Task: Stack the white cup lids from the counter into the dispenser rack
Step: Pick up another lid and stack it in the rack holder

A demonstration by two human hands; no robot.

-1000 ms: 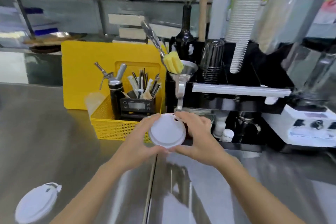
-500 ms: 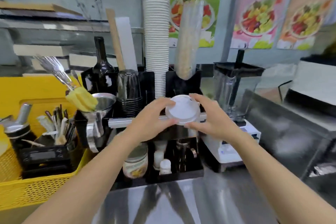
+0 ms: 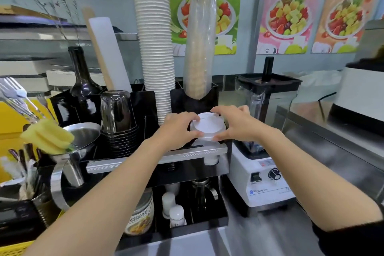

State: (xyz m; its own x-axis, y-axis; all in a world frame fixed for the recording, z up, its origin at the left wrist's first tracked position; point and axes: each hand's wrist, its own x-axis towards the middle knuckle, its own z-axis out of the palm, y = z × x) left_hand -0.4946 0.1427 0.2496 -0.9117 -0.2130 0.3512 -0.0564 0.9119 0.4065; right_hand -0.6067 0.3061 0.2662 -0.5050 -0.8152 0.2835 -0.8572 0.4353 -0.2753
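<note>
now the white lid (image 3: 207, 128), a second ago held low over the surface near the yellow basket, sits at centre frame over the black dispenser rack (image 3: 225, 153). the left hand (image 3: 179, 128) and right hand (image 3: 233, 123) pinch its rim with closed fingers, so seating it in the slot looks imminent.

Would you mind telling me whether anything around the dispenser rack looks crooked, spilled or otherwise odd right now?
Nothing looks spilled or broken. The tall stack of white paper cups leans slightly, though the wide lens may exaggerate it. Both the left hand and right hand hold the white lid roughly level over the black rack.
</note>
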